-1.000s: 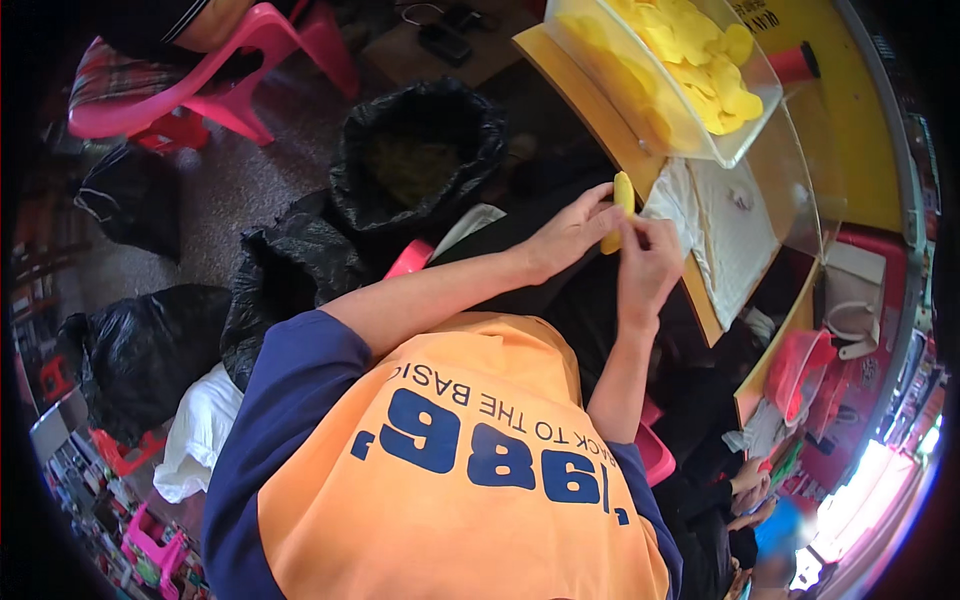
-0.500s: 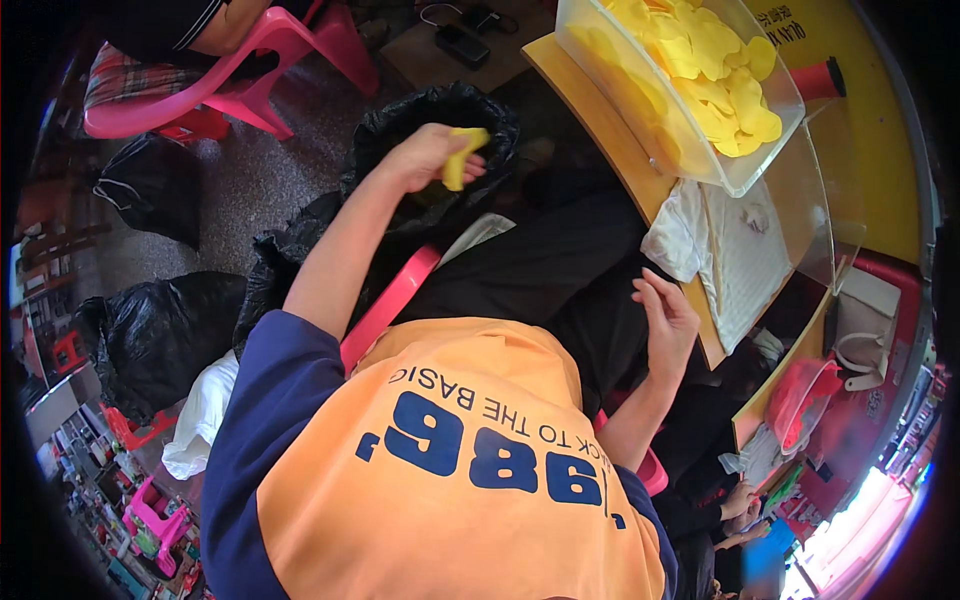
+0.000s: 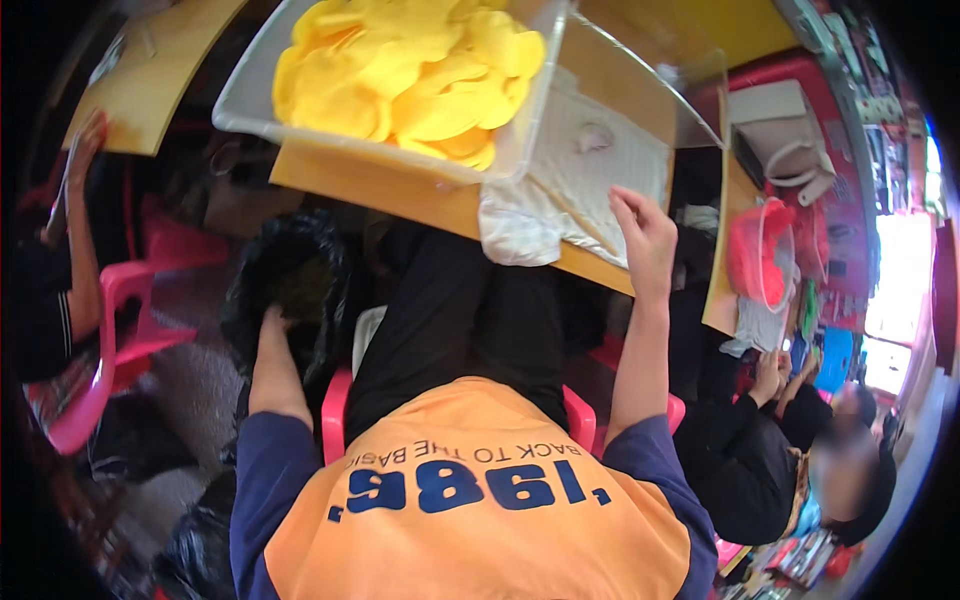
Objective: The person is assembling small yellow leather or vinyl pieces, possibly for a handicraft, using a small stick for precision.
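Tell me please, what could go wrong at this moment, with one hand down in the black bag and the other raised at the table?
1. The clear tray of yellow slices juts past the table edge; a knock might tip it.
2. The left hand is inside the black bag while the view faces the table, so it works unseen.
3. The right hand hovers over the white cloth and might drag it off.

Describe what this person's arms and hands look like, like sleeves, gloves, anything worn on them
Both arms wear short navy blue sleeves set into an orange shirt, ending above the elbows, so the forearms are bare. The left hand and the right hand are bare, with no gloves. No watch, bracelet or ring shows on either.
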Demonstrator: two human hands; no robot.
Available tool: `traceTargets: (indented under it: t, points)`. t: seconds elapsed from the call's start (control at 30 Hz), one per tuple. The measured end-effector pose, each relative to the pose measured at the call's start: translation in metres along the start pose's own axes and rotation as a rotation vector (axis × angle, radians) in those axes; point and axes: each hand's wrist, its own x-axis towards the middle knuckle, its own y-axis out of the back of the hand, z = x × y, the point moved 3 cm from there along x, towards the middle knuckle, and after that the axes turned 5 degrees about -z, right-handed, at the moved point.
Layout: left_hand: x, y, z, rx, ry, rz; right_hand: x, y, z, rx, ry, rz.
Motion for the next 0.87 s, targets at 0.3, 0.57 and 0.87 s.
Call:
traceTargets:
  t: [0.3,0.57,0.87]
  points:
    - [-0.225,-0.118,0.027,1.154,-0.235,-0.009,0.117,-0.037,0.072,-0.388,0.489,-0.013]
    - [-0.424,-0.246,-0.046,1.090,-0.673,-0.486,0.058,-0.048,0.052,0.743,-0.138,-0.138]
    - [-0.450,-0.347,-0.160,0.814,-1.063,-0.869,-0.072,-0.101,-0.028,1.268,-0.312,-0.412]
